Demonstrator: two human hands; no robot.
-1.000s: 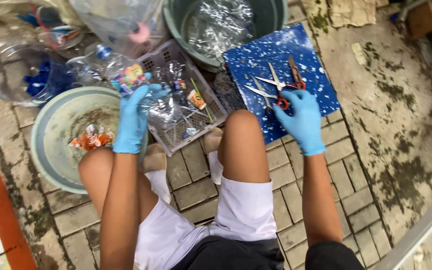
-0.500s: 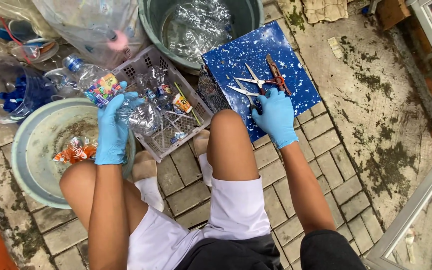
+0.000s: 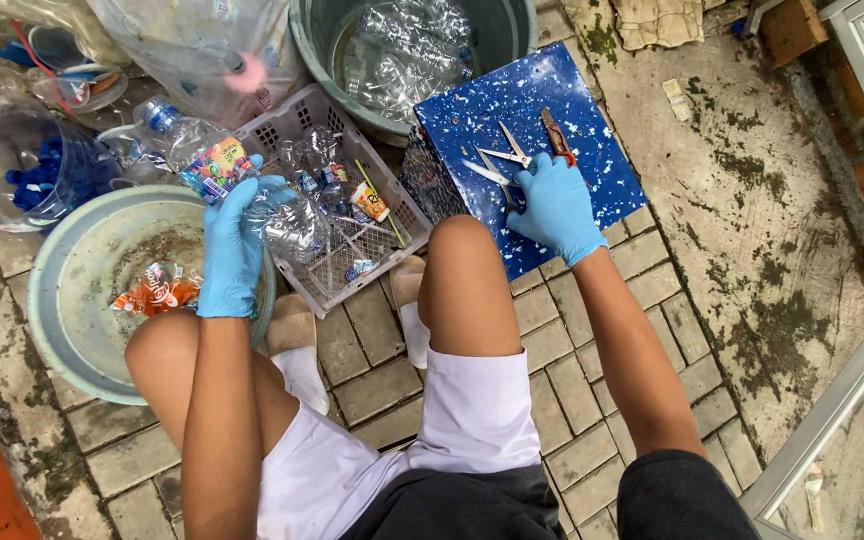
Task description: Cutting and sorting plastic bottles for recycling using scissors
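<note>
— What did the left hand [image 3: 232, 250] have?

— A clear plastic bottle [image 3: 257, 195] with a blue cap and a bright, many-coloured label. The blue-gloved fingers were curled round its body, gripping it, and it lay tilted across the near-left corner of a grey plastic basket [image 3: 407, 215], cap pointing up and left.

— And the right hand [image 3: 555, 205]?

— Also gloved in blue, resting on a blue board flecked with white [image 3: 592, 110]. Its fingers were closed round the handles of a pair of scissors [image 3: 497, 172], whose open metal blades pointed up and left across the board. Just beside them lay a small knife with a reddish-brown handle [image 3: 555, 133].

— What was in the basket?

— Crumpled clear bottles and small bits of wrapper.

— Around that?

— To the left sat a wide pale basin [image 3: 62, 330] with an orange wrapper [image 3: 157, 290] in it. Beyond it was a clear container of blue caps [image 3: 37, 180]. Above the basket stood a dark green tub [image 3: 507, 40] full of crushed clear plastic, and a clear bag [image 3: 187, 50] beside it. The person squatted on grey paving bricks [image 3: 552, 320], knees either side of the basket.
</note>
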